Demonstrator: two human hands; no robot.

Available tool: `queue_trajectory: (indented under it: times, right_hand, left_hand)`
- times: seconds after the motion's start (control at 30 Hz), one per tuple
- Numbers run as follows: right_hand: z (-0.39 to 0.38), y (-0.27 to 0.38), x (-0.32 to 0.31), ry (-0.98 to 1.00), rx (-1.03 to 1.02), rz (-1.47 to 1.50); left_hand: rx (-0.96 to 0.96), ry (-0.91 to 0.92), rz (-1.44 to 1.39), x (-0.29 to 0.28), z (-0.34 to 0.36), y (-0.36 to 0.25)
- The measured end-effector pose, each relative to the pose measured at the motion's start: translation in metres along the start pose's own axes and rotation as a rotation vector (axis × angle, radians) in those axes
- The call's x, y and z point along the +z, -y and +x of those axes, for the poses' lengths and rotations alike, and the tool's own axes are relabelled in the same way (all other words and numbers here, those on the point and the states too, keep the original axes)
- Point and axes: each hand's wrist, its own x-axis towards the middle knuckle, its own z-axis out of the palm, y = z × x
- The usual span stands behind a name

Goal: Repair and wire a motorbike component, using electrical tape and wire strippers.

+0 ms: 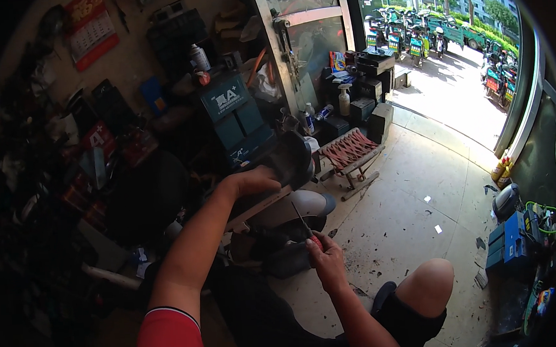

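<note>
In my right hand (327,259) is a screwdriver (317,240), its red handle wrapped by the fingers. Its long thin shaft points up and to the left, toward a grey-and-black rounded vehicle part (293,209). My left hand (258,180) reaches farther forward and touches a dark, bulky part (292,158). Its fingers are lost in shadow against that part, so their grip cannot be made out. Just below the left hand runs a pale bar (261,207). The screwdriver's tip appears close to the grey part; contact cannot be told.
A low stool with red lacing (351,151) stands ahead. Green battery boxes (230,113) are stacked at the far left. By the doorway, a spray bottle (344,99) stands among dark boxes. A blue case (515,238) sits at right; scraps litter the tiled floor (412,184).
</note>
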Motion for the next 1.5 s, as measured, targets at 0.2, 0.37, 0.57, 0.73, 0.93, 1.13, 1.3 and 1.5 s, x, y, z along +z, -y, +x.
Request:
queue_trajectory:
  times: [0.2,0.37,0.57,0.73,0.93,1.13,1.3,1.5]
  right_hand:
    - [0.012,-0.002,0.021,-0.031,-0.080,0.036]
    - [0.018,-0.010,0.022,-0.060,-0.075,0.045]
    - [0.020,-0.012,0.025,-0.033,-0.041,0.062]
    - [0.022,-0.021,0.025,-0.016,-0.040,0.076]
    - [0.026,-0.024,0.029,-0.008,-0.034,0.144]
    - [0.024,-0.023,0.028,-0.006,-0.026,0.116]
    - [0.023,-0.021,0.028,-0.008,-0.039,0.121]
    - [0.023,-0.017,0.028,-0.006,-0.049,0.133]
  left_hand:
    - [-0.076,-0.071,0.144,0.006,-0.001,0.003]
    - [-0.067,-0.048,0.231,0.001,0.001,0.000]
    - [0.004,-0.174,0.295,0.014,-0.002,0.010]
    - [0.038,-0.217,0.441,0.025,-0.006,-0.004]
    - [0.000,-0.203,0.452,0.022,-0.009,-0.004]
    - [0.006,-0.208,0.432,0.023,-0.006,-0.002]
    - [0.029,-0.223,0.457,0.024,-0.005,0.001]
    - [0.023,-0.231,0.456,0.025,-0.005,0.001]
